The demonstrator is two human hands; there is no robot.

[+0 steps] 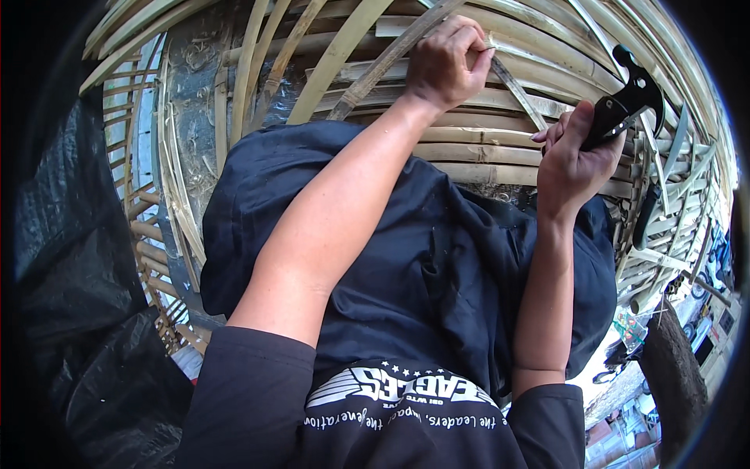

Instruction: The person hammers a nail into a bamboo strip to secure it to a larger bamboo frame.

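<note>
My right hand (576,168) is closed around a black claw hammer (617,113), its head pointing up past the thumb. Up and to the left, my left hand (447,66) is closed in a pinch just over the bamboo slats (480,152). Something thin shows at its fingertips, too small to name. A narrow bamboo strip (516,90) slants across the slats between my hands, its lower end close to my right fingertips. Another long strip (383,66) runs diagonally beside my left hand and passes partly behind it.
Several loose bamboo strips (336,59) fan out at the upper left. A knife with a dark handle (647,215) lies among slats on the right. Black plastic sheeting (74,266) hangs at the left. A thick log (673,352) stands at the lower right.
</note>
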